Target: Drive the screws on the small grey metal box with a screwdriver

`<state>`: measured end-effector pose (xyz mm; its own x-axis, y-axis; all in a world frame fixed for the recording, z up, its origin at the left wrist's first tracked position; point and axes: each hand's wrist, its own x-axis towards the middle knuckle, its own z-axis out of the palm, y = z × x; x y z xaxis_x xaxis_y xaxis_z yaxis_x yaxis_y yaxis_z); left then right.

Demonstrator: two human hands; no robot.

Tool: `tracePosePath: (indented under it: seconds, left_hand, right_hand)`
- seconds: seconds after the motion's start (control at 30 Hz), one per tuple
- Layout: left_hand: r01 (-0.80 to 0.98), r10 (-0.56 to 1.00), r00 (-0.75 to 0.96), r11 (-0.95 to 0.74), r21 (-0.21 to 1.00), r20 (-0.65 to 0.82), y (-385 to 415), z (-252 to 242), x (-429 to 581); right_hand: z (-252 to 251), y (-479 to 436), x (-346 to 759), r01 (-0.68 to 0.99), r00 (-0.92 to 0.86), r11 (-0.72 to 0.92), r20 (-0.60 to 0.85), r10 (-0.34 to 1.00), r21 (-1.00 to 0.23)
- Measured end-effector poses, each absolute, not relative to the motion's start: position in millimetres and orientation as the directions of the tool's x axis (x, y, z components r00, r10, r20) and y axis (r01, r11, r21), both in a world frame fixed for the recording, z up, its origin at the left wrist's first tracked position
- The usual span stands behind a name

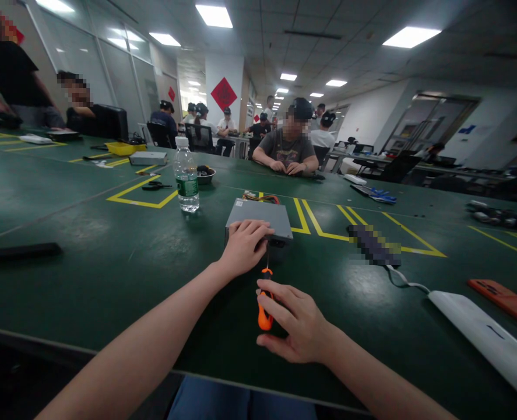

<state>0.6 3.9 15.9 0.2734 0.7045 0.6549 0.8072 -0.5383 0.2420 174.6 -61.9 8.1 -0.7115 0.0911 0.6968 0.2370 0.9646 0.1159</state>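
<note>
A grey metal computer power supply unit (262, 213) sits on the green table in front of me, its bundle of coloured wires (264, 198) at the far side. Across its near left corner lies my left hand (246, 242), fingers over the top and thumb down at the near face, holding it. My right hand (295, 318) has its fingers around the orange and black handle of a screwdriver (265, 312). The thin shaft points away from me at the near face of the unit. Whether its tip sits in a screw is too small to tell.
Left of the unit stands a water bottle (187, 178), with a metal bowl (206, 175) behind it. To the right lie a pixelated phone-like device (374, 245), a cabled white power bank (481, 326) and an orange phone (505, 300). A person (288, 140) sits opposite.
</note>
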Motion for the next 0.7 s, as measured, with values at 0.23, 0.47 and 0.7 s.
tracePosePath:
  seconds: [0.23,0.47,0.7]
  left_hand:
    - [0.808,0.706,0.275,-0.538,0.241,0.652,3.3,17.1,1.2]
    - [0.805,0.703,0.275,-0.541,0.243,0.656,3.6,15.9,0.2]
    - [0.805,0.704,0.278,-0.542,0.242,0.654,3.7,16.6,0.1]
  right_hand:
    - [8.6,-61.6,174.2,0.266,-0.686,0.95,0.725,0.068,0.163]
    - [8.1,-61.8,173.1,0.235,-0.726,0.966,0.679,0.104,0.104]
    - [10.6,-62.0,172.8,0.252,-0.706,0.954,0.705,0.069,0.16]
